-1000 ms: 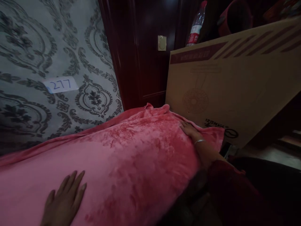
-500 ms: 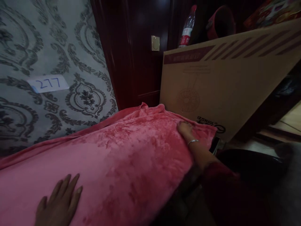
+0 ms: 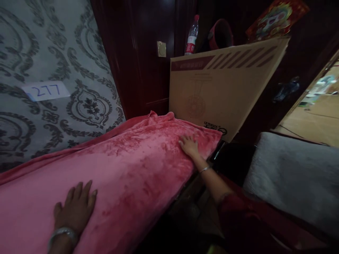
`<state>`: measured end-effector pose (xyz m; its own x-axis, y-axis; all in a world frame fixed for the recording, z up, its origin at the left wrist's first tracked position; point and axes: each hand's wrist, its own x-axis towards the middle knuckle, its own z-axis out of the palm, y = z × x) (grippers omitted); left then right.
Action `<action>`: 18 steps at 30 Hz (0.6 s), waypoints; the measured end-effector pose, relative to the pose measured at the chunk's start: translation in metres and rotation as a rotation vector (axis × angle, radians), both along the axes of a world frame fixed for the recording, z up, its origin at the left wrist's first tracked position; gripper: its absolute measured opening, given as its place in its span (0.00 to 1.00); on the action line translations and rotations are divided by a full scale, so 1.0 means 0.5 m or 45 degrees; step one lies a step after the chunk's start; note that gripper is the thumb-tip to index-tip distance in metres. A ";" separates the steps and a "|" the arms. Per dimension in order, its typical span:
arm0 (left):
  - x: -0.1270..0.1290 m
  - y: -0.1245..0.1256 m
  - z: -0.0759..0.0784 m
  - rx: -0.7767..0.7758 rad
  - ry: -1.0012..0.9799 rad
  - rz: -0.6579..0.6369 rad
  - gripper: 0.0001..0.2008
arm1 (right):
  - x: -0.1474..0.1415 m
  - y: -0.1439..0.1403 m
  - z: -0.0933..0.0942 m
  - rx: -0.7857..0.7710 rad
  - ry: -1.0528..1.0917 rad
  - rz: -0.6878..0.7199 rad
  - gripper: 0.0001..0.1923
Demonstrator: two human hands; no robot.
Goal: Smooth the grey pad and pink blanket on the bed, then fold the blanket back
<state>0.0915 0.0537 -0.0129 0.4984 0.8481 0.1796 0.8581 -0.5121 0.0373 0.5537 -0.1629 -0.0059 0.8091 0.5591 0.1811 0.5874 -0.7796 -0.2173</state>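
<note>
Cloth point(image 3: 124, 169) under spread fingers point(image 3: 86, 189)
Left hand point(image 3: 72, 213) and right hand point(image 3: 190, 146) lie flat, apart, seemingly to hold it smooth; box point(image 3: 225, 86) beyond the right fingers.

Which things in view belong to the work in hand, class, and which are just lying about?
In use:
- pink blanket, spread out under both hands
- left hand, spread on it
- right hand, on it near the far end

Apparently just about:
- cardboard box
- red-capped bottle
- grey fluffy thing
- "277" paper on the wall
</note>
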 end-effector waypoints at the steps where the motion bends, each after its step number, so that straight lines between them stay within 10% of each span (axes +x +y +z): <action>1: 0.004 -0.009 0.011 -0.002 0.029 0.009 0.33 | -0.018 -0.006 -0.006 -0.008 -0.009 0.052 0.30; 10: 0.022 -0.050 0.043 -0.030 0.124 0.083 0.30 | -0.064 -0.042 0.039 -0.090 0.057 -0.117 0.29; 18: 0.017 -0.061 0.042 -0.051 0.150 0.128 0.33 | -0.390 0.215 0.017 0.123 0.030 1.148 0.28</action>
